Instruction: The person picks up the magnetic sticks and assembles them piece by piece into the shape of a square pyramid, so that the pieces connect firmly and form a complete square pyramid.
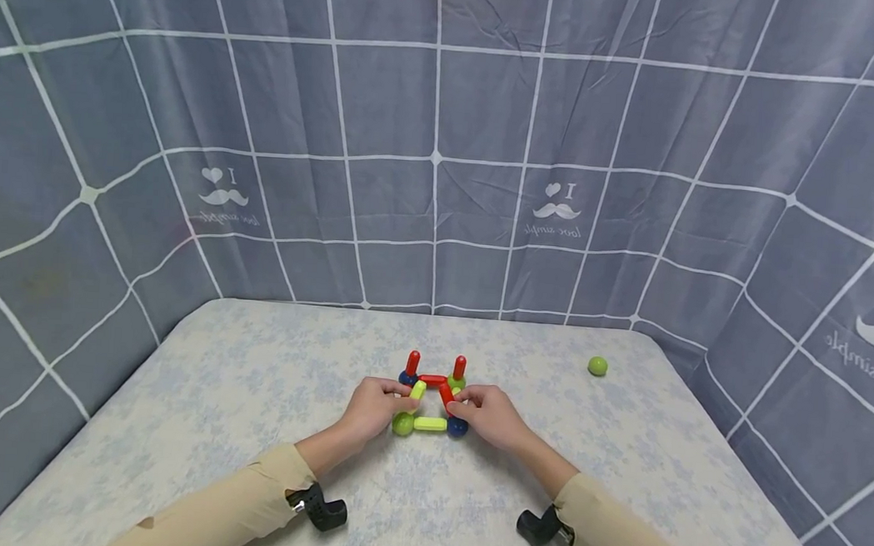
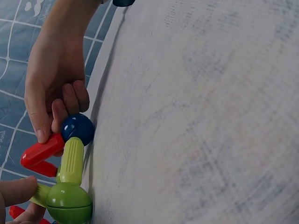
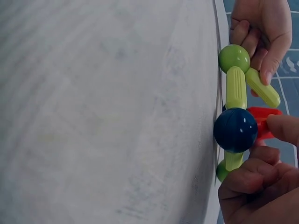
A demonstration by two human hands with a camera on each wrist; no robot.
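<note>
A square frame of toy balls and rods sits on the table between the hands. Its near side is a yellow-green rod (image 1: 430,424) joining a green ball (image 1: 403,424) and a dark blue ball (image 1: 458,427). My left hand (image 1: 374,407) pinches another yellow-green rod (image 3: 263,87), which slants up from the green ball. With thumb and fingers, my right hand (image 1: 499,417) grips a red rod (image 2: 43,150) at the blue ball. Behind, a red rod (image 1: 433,380) links a second blue ball (image 1: 408,379) and green ball (image 1: 456,383); upright red rods (image 1: 413,362) top both.
A loose green ball (image 1: 597,365) lies at the table's far right. The pale patterned tabletop (image 1: 250,378) ends at a grey-blue checked curtain (image 1: 381,203) behind and at both sides. Black wrist cameras (image 1: 326,513) hang inward from both sleeves.
</note>
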